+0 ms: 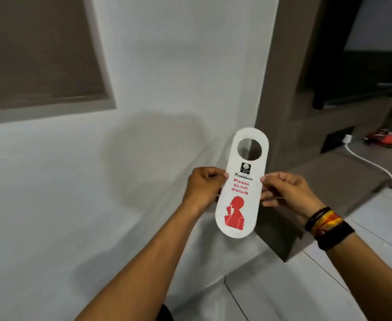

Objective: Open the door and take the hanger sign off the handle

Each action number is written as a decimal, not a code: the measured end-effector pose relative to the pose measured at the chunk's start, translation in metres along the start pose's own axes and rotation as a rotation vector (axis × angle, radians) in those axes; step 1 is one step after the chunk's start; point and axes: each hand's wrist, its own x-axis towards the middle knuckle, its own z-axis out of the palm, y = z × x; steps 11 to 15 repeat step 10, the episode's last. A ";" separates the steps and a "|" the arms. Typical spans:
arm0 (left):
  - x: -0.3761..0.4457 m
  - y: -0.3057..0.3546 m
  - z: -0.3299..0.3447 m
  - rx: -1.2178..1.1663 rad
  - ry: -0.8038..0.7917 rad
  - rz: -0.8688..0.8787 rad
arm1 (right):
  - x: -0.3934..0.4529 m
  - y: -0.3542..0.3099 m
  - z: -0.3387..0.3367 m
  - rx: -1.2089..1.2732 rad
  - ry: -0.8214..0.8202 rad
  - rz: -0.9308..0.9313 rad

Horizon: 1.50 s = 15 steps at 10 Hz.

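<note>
The white hanger sign [241, 188] is held upright in front of me, its round hole at the top and red "Please do not disturb" text with a red figure facing me. My left hand [204, 185] pinches its left edge near the middle. My right hand [285, 191] pinches its right edge at the same height; that wrist wears dark and orange bands. No door handle is in view, and the sign hangs on nothing.
A white wall [167, 66] with a brown recessed panel [35, 49] fills the left. A brown low ledge [329, 181] runs to the right, with a wall socket and white cable [375, 167] and a red object [384, 140]. Pale floor tiles [317, 286] lie below.
</note>
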 end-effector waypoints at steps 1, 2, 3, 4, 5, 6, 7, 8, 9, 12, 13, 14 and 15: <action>0.009 -0.013 0.056 0.002 -0.062 -0.050 | -0.007 0.025 -0.050 -0.025 0.109 0.064; 0.013 -0.026 0.098 -0.042 -0.126 -0.154 | -0.009 0.046 -0.086 -0.051 0.183 0.143; 0.018 -0.037 0.131 -0.104 -0.138 -0.305 | -0.001 0.062 -0.109 -0.055 0.244 0.233; 0.025 -0.041 0.148 -0.161 -0.167 -0.417 | 0.013 0.075 -0.121 -0.048 0.299 0.339; 0.030 -0.047 0.154 -0.208 -0.241 -0.489 | 0.034 0.085 -0.130 -0.067 0.348 0.413; 0.033 -0.058 0.158 -0.222 -0.323 -0.512 | 0.054 0.088 -0.132 -0.119 0.400 0.446; 0.035 -0.066 0.162 -0.207 -0.382 -0.522 | 0.067 0.090 -0.134 -0.182 0.433 0.440; 0.036 -0.070 0.159 -0.186 -0.407 -0.488 | 0.074 0.092 -0.134 -0.142 0.487 0.409; 0.035 -0.068 0.156 -0.211 -0.409 -0.458 | 0.076 0.089 -0.131 -0.123 0.540 0.358; 0.028 -0.064 0.156 -0.232 -0.321 -0.350 | 0.067 0.089 -0.116 -0.293 0.690 0.179; 0.028 -0.064 0.156 -0.232 -0.321 -0.350 | 0.067 0.089 -0.116 -0.293 0.690 0.179; 0.028 -0.064 0.156 -0.232 -0.321 -0.350 | 0.067 0.089 -0.116 -0.293 0.690 0.179; 0.028 -0.064 0.156 -0.232 -0.321 -0.350 | 0.067 0.089 -0.116 -0.293 0.690 0.179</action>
